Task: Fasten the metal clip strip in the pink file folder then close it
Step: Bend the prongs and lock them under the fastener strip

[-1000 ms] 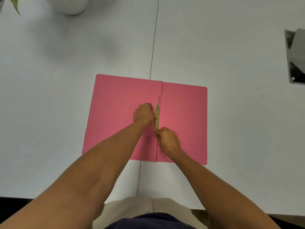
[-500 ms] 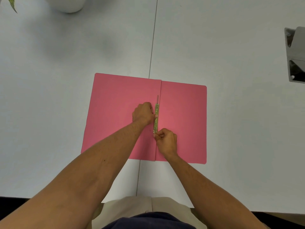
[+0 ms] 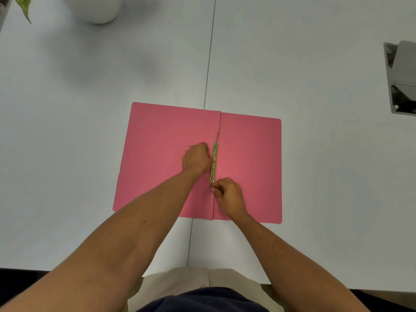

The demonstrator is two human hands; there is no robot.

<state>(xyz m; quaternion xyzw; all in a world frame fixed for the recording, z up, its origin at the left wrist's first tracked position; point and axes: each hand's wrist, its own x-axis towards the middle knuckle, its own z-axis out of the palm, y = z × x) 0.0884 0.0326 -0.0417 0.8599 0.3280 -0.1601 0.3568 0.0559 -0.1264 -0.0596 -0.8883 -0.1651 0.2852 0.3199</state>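
The pink file folder (image 3: 249, 167) lies open and flat on the white table, its spine running away from me. A brass metal clip strip (image 3: 214, 162) lies along the spine, with a thin prong sticking out past its far end. My left hand (image 3: 196, 159) rests on the left leaf, its fingertips pressing the strip's middle. My right hand (image 3: 228, 194) sits at the strip's near end, thumb and fingers pinched on the thin near prong.
A white round pot (image 3: 99, 7) with a green leaf (image 3: 26, 5) stands at the far left. A grey metal bracket (image 3: 400, 77) sits at the right edge. A seam (image 3: 208, 64) between two tabletops runs under the folder.
My right hand has slid a little toward me along the spine, its fingers closing on the near prong. My left hand has stayed on the strip.
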